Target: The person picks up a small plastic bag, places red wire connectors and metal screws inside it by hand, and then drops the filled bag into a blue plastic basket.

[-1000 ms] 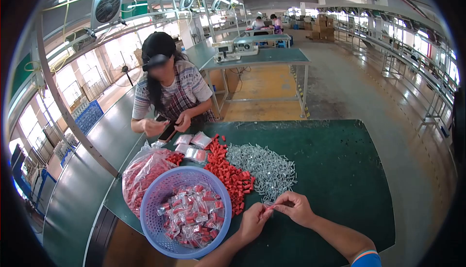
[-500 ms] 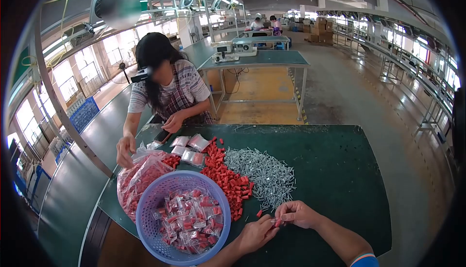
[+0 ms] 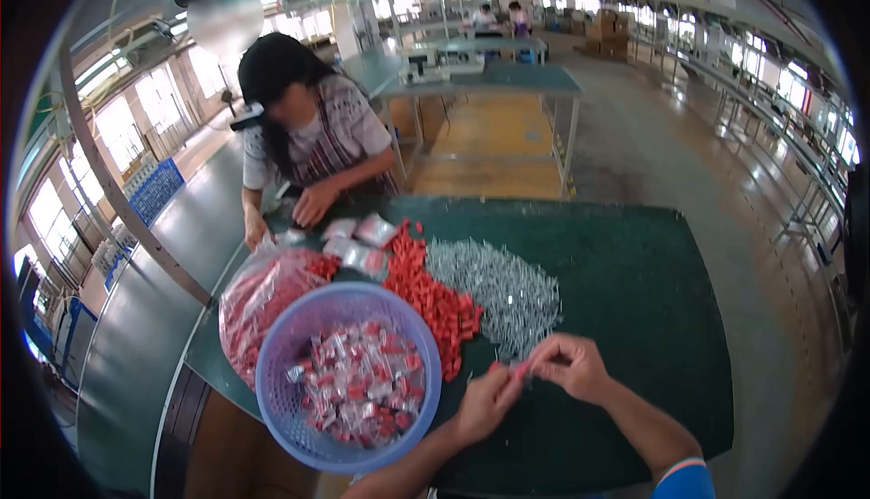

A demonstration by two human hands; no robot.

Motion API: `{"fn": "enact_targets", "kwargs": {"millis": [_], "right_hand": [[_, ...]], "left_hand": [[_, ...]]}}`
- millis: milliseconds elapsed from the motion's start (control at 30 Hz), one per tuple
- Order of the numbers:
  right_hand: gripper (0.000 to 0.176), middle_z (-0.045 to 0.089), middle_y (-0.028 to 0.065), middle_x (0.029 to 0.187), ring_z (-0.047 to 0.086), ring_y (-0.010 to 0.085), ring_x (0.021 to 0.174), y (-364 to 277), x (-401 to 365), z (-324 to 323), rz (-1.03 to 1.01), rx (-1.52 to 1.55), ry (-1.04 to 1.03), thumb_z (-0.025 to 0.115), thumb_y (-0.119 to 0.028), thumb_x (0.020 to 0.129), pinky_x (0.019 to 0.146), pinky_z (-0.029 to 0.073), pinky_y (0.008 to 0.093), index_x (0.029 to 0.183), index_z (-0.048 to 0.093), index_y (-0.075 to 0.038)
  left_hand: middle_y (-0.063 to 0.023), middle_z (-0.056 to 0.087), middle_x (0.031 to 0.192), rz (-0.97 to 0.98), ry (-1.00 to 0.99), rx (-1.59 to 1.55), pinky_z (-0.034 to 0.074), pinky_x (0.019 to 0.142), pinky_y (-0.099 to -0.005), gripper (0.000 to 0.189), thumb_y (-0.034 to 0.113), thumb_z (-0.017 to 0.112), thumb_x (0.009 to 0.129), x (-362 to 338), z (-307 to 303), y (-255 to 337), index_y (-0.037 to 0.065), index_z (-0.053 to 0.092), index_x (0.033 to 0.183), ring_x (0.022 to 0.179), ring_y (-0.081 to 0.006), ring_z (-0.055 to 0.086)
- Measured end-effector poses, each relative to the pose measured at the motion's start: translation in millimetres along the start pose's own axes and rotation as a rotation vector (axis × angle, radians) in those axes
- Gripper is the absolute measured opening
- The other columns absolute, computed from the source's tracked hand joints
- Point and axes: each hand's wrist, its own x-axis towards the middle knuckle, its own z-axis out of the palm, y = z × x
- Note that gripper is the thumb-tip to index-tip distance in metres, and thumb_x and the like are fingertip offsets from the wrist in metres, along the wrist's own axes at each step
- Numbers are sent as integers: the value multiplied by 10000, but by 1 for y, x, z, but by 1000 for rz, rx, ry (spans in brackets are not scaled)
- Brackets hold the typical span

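My left hand (image 3: 487, 403) and my right hand (image 3: 575, 368) meet over the green table, both with fingers closed. Pinched between their fingertips is a small clear bag with red in it (image 3: 520, 369), partly hidden and blurred. Just beyond lies a heap of silver screws (image 3: 497, 295). Left of the screws spreads a pile of short red plastic tubes (image 3: 426, 295). A round lavender basket (image 3: 272, 408) stands left of my left forearm. In it lie many small clear bags (image 3: 362, 381) with red pieces inside.
Across the green table (image 3: 643, 318), a co-worker (image 3: 313, 136) in a checked apron bends over a big clear sack (image 3: 263, 318) of red pieces. Several flat clear packets (image 3: 358, 245) lie near the tubes. A metal post (image 3: 136, 213) rises at the left.
My right hand has lifted slightly up and right, and my left hand has moved up a little. The co-worker's hand has moved toward the sack's far side. The view has tilted down slightly.
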Motion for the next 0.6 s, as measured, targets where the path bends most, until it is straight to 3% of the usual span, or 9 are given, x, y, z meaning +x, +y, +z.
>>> {"fn": "enact_targets", "kwargs": {"millis": [33, 100, 167, 300, 367, 500, 600], "right_hand": [[84, 622, 69, 880, 582, 106, 775, -2, -3, 5, -97, -193, 82, 658, -50, 806, 673, 480, 251, 780, 589, -10], [107, 617, 88, 878, 595, 146, 781, -5, 1, 11, -372, -560, 135, 657, -64, 803, 681, 479, 277, 782, 570, -5], [100, 612, 92, 859, 596, 167, 772, -7, 2, 21, -395, -604, 184, 649, -67, 803, 691, 473, 285, 785, 572, -6], [100, 611, 70, 860, 584, 133, 771, -12, 4, 28, -214, -453, 164, 632, -91, 831, 689, 465, 257, 813, 583, -6], [115, 612, 45, 857, 566, 89, 763, -8, 6, 28, 69, -220, 148, 615, -116, 859, 688, 457, 225, 855, 590, -3], [137, 611, 29, 853, 554, 58, 768, -9, 9, 31, 154, -138, 131, 615, -136, 869, 697, 455, 209, 894, 587, -4], [148, 599, -7, 766, 528, 42, 676, -8, 12, 30, 125, -52, 195, 636, -145, 849, 613, 440, 206, 851, 605, -1]], "left_hand": [[-59, 534, 659, -83, 31, -121, 399, 515, -276, 183, 157, 489, 917, 2, 0, 5, 34, 597, 1001, 556, -110, 490], [-6, 506, 612, -242, 37, -293, 369, 496, -227, 234, 161, 418, 953, 4, -1, 4, 67, 576, 1098, 543, -58, 469], [13, 496, 639, -279, 17, -514, 357, 484, -195, 234, 178, 420, 965, 5, -2, 8, 40, 531, 1118, 537, -51, 466], [22, 493, 651, -178, 97, -582, 324, 475, -175, 227, 220, 445, 968, 5, -5, 8, 31, 539, 1052, 539, -30, 436], [26, 498, 656, -195, 73, -601, 309, 475, -170, 200, 218, 475, 958, 5, -8, -1, 39, 556, 996, 550, -23, 428], [37, 515, 692, -229, 29, -713, 305, 486, -164, 142, 176, 532, 929, 5, -12, 2, 42, 575, 953, 567, -12, 424], [52, 514, 712, -222, -46, -730, 304, 508, -160, 122, 137, 567, 905, 6, -12, 5, 40, 584, 977, 594, -4, 417]]}}
